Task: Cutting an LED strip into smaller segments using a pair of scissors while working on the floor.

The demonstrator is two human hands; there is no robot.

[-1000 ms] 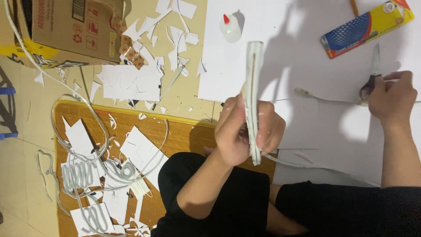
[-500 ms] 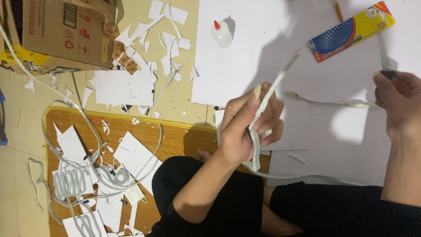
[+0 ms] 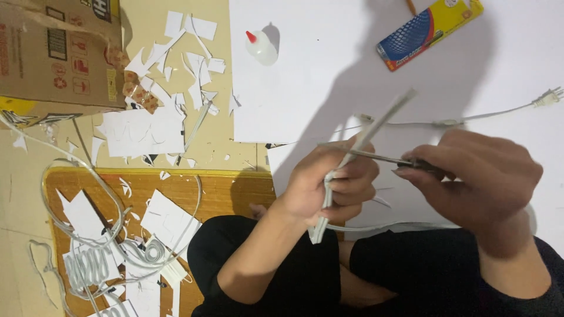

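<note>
scissors (image 3: 376, 157) have now been brought across by the right hand (image 3: 476, 176), fingers closed round the handles, blades laid against the white strip (image 3: 352, 170) gripped in the left hand (image 3: 329, 188), where half a second ago they were well apart, so cutting looks set up

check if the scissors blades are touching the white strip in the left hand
Touching. The head view shows the scissors, held in the right hand, lying straight across the white strip that the left hand holds, with no gap where they cross.
</note>
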